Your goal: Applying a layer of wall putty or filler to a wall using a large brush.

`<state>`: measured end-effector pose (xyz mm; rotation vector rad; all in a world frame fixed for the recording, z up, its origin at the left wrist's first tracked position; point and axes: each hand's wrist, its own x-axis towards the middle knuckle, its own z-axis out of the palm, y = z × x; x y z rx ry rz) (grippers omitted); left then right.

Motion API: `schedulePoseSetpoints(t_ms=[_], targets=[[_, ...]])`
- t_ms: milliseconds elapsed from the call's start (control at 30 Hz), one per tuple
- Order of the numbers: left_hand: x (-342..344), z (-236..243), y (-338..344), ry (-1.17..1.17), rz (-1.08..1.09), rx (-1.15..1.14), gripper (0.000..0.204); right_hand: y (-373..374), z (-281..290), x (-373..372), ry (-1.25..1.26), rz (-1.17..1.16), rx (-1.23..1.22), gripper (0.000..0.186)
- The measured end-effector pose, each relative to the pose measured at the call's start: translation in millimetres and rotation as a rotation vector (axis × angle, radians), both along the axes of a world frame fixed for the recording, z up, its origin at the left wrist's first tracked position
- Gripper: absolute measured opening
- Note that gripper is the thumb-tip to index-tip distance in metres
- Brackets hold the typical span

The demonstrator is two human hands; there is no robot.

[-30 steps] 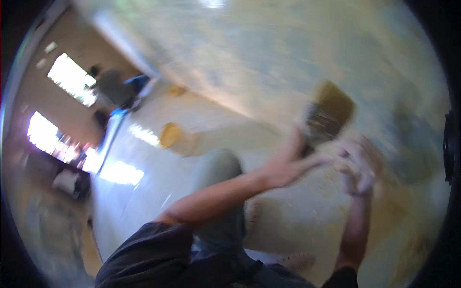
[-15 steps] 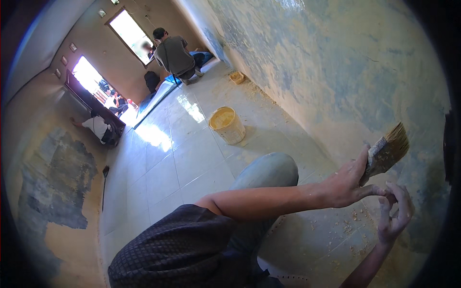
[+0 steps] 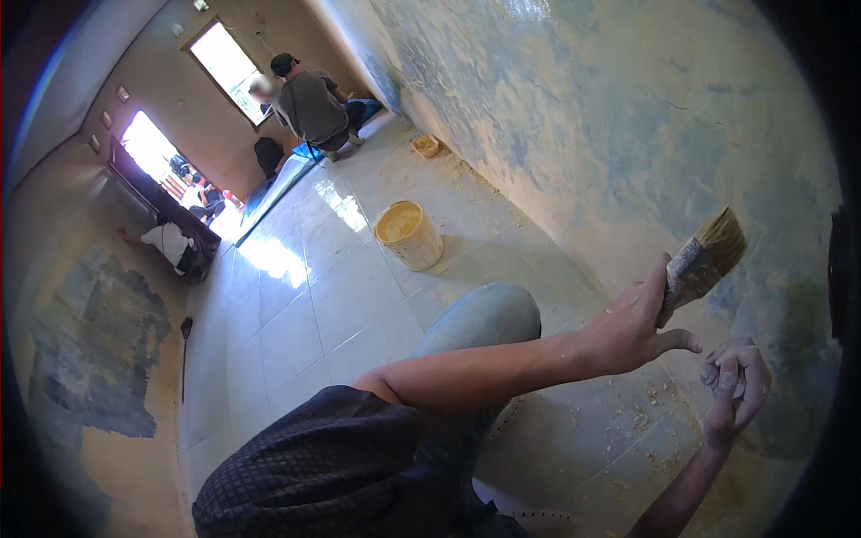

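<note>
A wide paintbrush (image 3: 704,255) with tan bristles and a smeared, pale ferrule is gripped in my left hand (image 3: 632,327). Its bristles point up and right, in front of the patchy wall (image 3: 592,117), and do not clearly touch it. One finger of that hand sticks out toward my right hand (image 3: 740,386). The right hand's dusty fingers are curled and pressed together. Whatever they may hold is hidden. A small gap lies between the two hands, above the crumb-strewn floor (image 3: 574,471).
A yellow-stained bucket (image 3: 421,255) stands on the tiles beyond my knee (image 3: 489,318). A small yellow tub (image 3: 425,146) sits by the wall's foot. One person (image 3: 309,108) squats at the back; another person (image 3: 170,242) is at the left wall. A long dark-headed tool (image 3: 186,332) leans there.
The fingertips of my two hands, close together or touching before, have come apart. My right hand's fingers have curled in more tightly. The whole view has shifted slightly.
</note>
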<state>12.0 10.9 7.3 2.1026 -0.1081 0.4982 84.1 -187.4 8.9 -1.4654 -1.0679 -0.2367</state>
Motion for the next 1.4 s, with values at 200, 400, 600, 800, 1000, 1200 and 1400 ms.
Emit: schedulePoseSetpoints(t_ms=[200, 400, 600, 800, 1000, 1200, 1400], targets=[[-0.9, 1.4, 1.3, -0.008, 0.090, 0.030, 0.107, 23.6, 21.1, -19.0, -0.101, -0.130, -0.188, 0.012], [-2.2, 14.5, 1.8, 0.031, 0.146, -0.004, 0.087, 9.3, 18.0, -5.7, -0.169, -0.133, -0.216, 0.006], [6.2, 10.6, -0.6, 0.069, 0.140, -0.103, 0.130, 4.6, 14.2, -4.6, -0.053, -0.227, -0.198, 0.015], [7.7, 18.1, 15.2, -0.155, 0.055, -0.389, 0.074, 11.4, 18.2, 0.9, 0.081, -0.126, -0.272, 0.025], [10.9, 17.0, 10.5, -0.138, 0.088, -0.292, 0.074, 7.7, 12.6, 9.2, -0.034, -0.135, -0.192, 0.022], [8.6, 14.5, 9.8, -0.106, 0.056, -0.244, 0.083, 9.0, -1.1, 9.9, -0.090, -0.067, -0.144, 0.014], [7.1, 12.6, 7.0, -0.113, 0.053, -0.247, 0.081, -1.6, -0.1, 3.9, 0.015, -0.071, -0.168, 0.009]])
